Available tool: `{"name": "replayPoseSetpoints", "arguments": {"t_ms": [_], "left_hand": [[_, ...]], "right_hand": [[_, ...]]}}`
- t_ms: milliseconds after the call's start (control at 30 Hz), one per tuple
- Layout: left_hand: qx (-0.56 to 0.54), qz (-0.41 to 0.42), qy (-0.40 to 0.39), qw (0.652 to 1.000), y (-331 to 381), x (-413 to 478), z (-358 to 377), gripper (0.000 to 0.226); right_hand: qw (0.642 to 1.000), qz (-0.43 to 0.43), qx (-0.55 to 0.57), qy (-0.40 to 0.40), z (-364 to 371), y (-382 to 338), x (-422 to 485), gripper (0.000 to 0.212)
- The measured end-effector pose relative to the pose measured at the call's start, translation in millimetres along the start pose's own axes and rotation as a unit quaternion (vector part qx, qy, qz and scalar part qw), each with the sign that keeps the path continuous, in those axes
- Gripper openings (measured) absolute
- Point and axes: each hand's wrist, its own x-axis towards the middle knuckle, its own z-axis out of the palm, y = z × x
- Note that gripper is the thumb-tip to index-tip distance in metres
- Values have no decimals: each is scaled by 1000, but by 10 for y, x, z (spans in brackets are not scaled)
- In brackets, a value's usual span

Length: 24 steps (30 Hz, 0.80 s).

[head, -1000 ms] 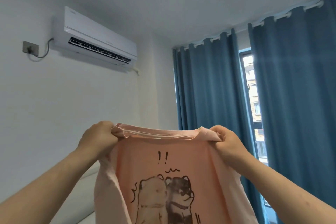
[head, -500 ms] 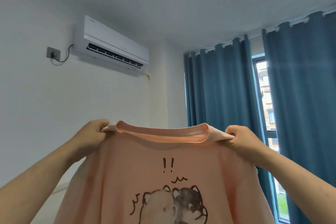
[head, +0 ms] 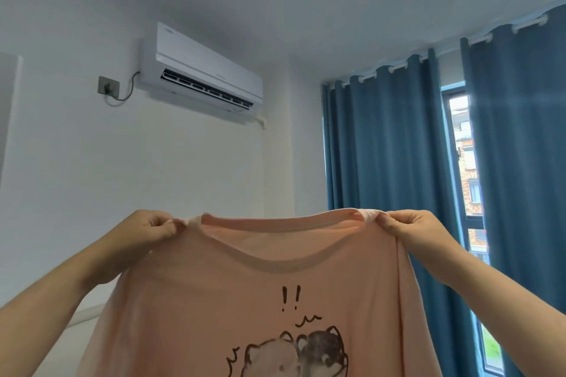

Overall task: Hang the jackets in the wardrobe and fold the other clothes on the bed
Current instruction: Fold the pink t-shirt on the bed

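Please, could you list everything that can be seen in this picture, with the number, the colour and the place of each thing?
T-shirt: 1, pale pink with a cartoon animal print, held up at centre bottom.
Air conditioner: 1, white, high on the wall, upper left.
Socket: 1, grey, on the wall left of the air conditioner, with a cable plugged in.
Curtains: 2, blue, on the right.
Window: 1, dark frame, between the curtains.
Left hand: 1, pinches the T-shirt's left shoulder.
Right hand: 1, pinches the T-shirt's right shoulder.
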Motion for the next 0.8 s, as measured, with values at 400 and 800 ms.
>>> {"name": "replayPoseSetpoints", "arguments": {"t_ms": [400,800], "left_hand": [[42,50,156,986,-7,-109,54,34],[-12,-146,64,987,-1135,-1510,769,38]], "right_hand": [[980,-117,-108,116,162,-58,7,23],[972,22,-219,-85,385,1047,-740,25]]}}
